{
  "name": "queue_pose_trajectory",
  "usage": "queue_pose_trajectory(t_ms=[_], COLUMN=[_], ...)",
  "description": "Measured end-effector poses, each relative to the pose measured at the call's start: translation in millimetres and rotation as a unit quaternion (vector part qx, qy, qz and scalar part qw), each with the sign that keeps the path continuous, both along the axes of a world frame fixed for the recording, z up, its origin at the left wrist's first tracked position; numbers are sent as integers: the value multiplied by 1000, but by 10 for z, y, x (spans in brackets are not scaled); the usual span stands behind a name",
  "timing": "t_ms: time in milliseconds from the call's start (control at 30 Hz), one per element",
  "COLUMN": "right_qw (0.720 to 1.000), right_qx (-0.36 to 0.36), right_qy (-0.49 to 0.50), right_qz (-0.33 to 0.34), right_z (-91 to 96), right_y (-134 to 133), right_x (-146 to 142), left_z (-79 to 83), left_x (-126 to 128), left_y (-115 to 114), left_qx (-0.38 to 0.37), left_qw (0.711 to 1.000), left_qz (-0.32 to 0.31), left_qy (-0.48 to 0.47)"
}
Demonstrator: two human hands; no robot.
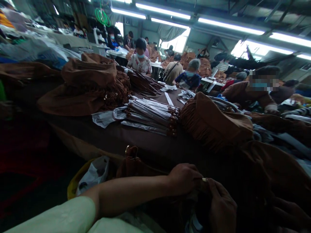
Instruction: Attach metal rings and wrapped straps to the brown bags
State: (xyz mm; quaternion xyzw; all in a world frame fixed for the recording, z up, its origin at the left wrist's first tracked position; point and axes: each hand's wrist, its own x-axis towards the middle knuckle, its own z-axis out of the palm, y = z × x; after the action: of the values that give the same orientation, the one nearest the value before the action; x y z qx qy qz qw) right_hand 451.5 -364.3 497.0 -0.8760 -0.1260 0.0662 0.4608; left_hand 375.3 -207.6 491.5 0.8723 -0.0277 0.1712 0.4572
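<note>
My left hand [184, 178] is closed in a pinch at the bottom of the view, its fingers on a small metal piece [204, 179] and dark brown fabric [267, 181]. My right hand [222, 207] sits just below and right of it, fingers curled into the same dark fabric. The two hands touch. What lies under them is too dark to make out. A brown bag with a metal ring [131, 161] lies just behind my left forearm.
The brown-covered table [145, 142] holds a stack of plastic-wrapped straps [150, 115], a fringed brown piece [213, 123] and a heap of brown bags [89, 81]. A yellow bin with a white plastic bag [93, 174] stands at lower left. Several masked people work beyond.
</note>
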Motion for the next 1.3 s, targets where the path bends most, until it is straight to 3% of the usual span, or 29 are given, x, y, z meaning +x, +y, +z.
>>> queue_pose_trajectory(t_ms=[167,300,500,567,700,800,867,1167,1300], right_qw=[999,999,973,969,988,998,994,991,997], right_qx=[-33,-14,20,7,-11,38,77,24,45], right_qy=[-24,-50,-192,-204,-121,25,70,-90,-18], right_qz=[-5,-6,125,138,95,53,30,99,68], right_z=[26,59,100,103,64,10,-6,83,13], right_y=[96,116,168,183,196,185,172,230,262], right_x=[31,48,-9,-9,78,180,214,78,145], left_z=[-8,-30,-72,-80,-105,-124,-123,-118,-158], left_x=[-4,33,61,61,70,84,94,101,116], left_y=[-11,-8,-13,-21,-42,-47,-42,-37,-25], left_qx=[-62,-101,-83,-61,-45,-46,-54,-23,-67], left_qw=[998,992,994,995,995,993,991,988,986], left_qz=[8,13,22,21,17,24,26,29,9], left_qy=[22,74,74,78,92,102,117,149,155])
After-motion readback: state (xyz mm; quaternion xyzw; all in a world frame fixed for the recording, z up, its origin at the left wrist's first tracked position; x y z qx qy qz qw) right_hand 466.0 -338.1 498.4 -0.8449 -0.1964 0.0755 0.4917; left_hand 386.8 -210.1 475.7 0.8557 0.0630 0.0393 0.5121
